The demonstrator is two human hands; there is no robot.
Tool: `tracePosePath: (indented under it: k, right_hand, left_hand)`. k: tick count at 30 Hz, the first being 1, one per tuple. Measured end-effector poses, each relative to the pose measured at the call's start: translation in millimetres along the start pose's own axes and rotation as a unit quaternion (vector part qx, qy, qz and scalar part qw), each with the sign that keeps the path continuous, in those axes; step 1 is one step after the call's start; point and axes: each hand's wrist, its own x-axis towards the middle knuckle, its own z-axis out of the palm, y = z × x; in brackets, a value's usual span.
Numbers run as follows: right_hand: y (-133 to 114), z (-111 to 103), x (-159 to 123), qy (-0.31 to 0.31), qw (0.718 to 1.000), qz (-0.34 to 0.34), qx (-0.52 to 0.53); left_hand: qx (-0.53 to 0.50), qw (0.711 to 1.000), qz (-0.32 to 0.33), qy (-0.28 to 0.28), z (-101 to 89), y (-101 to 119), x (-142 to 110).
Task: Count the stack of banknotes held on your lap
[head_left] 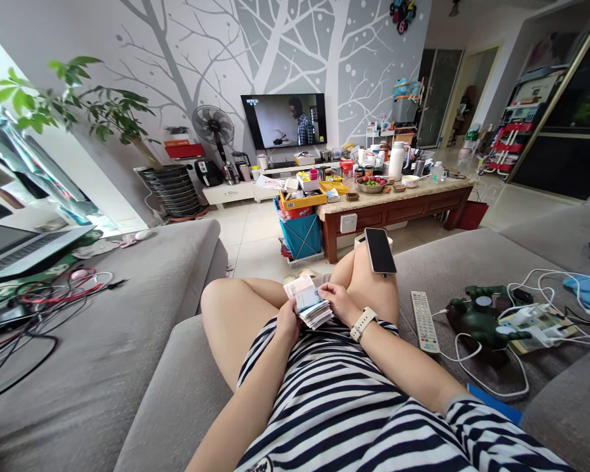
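Over my lap I hold a stack of banknotes point(315, 314), with pinkish and bluish notes on top and many pale edges showing at the near side. My left hand point(288, 322) is closed round the stack's left side. From the right, my right hand point(339, 303) pinches the top notes near their upper right corner; a pale watch point(362, 324) sits on that wrist. A phone point(380, 250) lies screen up on my right thigh, just beyond the right hand.
A remote control point(425, 321), a dark green figure point(482, 314) and a power strip point(538, 328) with white cables lie on the sofa to the right. Tangled cables point(39, 308) and a laptop point(24, 252) are at the left. Ahead stands a crowded coffee table point(398, 213) beside a blue bin point(301, 236).
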Motion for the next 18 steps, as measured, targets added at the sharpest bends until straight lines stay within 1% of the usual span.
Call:
tracePosePath:
  k: [8,13,18]
  right_hand:
    - [-0.6,0.0,-0.5,0.000,1.000,0.004,0.009]
    - [-0.7,0.4,-0.8,0.000,1.000,0.006,0.011]
    - [-2.3,1.3,-1.9,-0.002,1.000,0.007,0.009]
  left_hand:
    - [-0.010,1.000,0.000,0.006,1.0,0.6,-1.1]
    - [-0.007,1.000,-0.001,-0.008,-0.6,0.0,-0.8]
    - [-0.010,1.000,0.001,-0.008,1.3,1.9,-3.2]
